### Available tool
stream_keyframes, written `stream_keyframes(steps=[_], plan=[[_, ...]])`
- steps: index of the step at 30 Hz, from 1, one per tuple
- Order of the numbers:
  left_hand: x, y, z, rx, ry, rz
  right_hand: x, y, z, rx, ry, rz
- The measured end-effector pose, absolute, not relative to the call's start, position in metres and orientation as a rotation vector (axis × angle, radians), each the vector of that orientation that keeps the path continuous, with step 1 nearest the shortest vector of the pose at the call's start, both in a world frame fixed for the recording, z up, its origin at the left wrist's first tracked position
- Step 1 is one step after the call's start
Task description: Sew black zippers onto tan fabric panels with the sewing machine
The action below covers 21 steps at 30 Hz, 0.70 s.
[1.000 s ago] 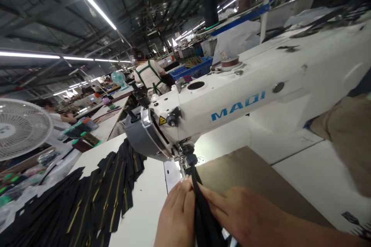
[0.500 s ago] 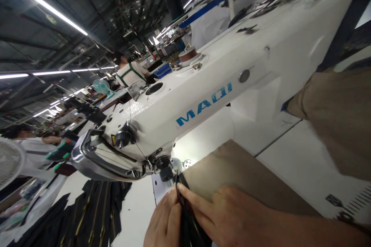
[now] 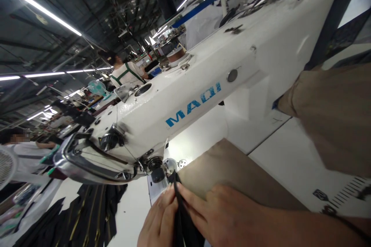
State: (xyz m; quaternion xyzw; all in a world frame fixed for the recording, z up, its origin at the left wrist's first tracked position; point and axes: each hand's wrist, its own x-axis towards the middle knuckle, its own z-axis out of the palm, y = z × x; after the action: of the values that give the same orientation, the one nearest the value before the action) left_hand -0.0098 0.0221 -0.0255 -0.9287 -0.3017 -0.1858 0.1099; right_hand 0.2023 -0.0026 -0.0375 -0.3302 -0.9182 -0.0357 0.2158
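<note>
My left hand (image 3: 159, 218) pinches one edge of a black zipper strip (image 3: 182, 222) below the needle area of a white sewing machine (image 3: 199, 96). From the other side, my right hand (image 3: 218, 212) presses its fingers against the same strip, with the index finger pointing at the presser foot. The strip's far end runs under the foot, and its near end leaves the bottom of the view. A khaki fabric panel (image 3: 228, 173) lies flat on the machine bed, partly beneath my right hand and forearm. Whether strip and panel are joined is hidden.
Several black zippers with gold teeth (image 3: 84, 216) lie on the table at left. A white fan (image 3: 8, 168) stands at the left edge. Khaki cloth (image 3: 333, 119) hangs at right, above a printed ruler scale (image 3: 344, 193). Other people sit at machines beyond.
The camera view has shifted slightly, so the machine appears further left. Both hands keep hold of the zipper strip near the foot. Its gold teeth, seen earlier between my hands, are now turned from sight.
</note>
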Motion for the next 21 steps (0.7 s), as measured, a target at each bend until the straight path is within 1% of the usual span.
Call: stream_keyframes(steps=[2, 5, 7, 10, 14, 18, 21], plan=[[-0.008, 0.023, -0.023, -2.775, -0.838, -0.513, 0.206, -0.006, -0.029, -0.94, -2.597, 0.012], [-0.007, 0.022, -0.028, -2.728, -0.821, -0.637, 0.209, -0.01, -0.017, -0.973, -2.691, 0.281], [-0.005, 0.02, -0.034, -2.663, -0.832, -0.736, 0.21, -0.011, -0.013, -0.98, -2.677, 0.422], [0.0, 0.017, -0.039, -2.653, -0.831, -0.739, 0.209, -0.011, -0.013, -0.986, -2.594, 0.555], [0.005, 0.013, -0.038, -2.647, -0.874, -0.819, 0.206, -0.012, -0.013, -1.011, -2.561, 0.649], [0.007, 0.012, -0.035, -2.663, -0.929, -0.796, 0.204, -0.013, -0.012, -1.047, -2.603, 0.617], [0.007, 0.014, -0.033, -2.655, -0.947, -0.756, 0.203, -0.009, -0.014, -0.99, -2.584, 0.583]])
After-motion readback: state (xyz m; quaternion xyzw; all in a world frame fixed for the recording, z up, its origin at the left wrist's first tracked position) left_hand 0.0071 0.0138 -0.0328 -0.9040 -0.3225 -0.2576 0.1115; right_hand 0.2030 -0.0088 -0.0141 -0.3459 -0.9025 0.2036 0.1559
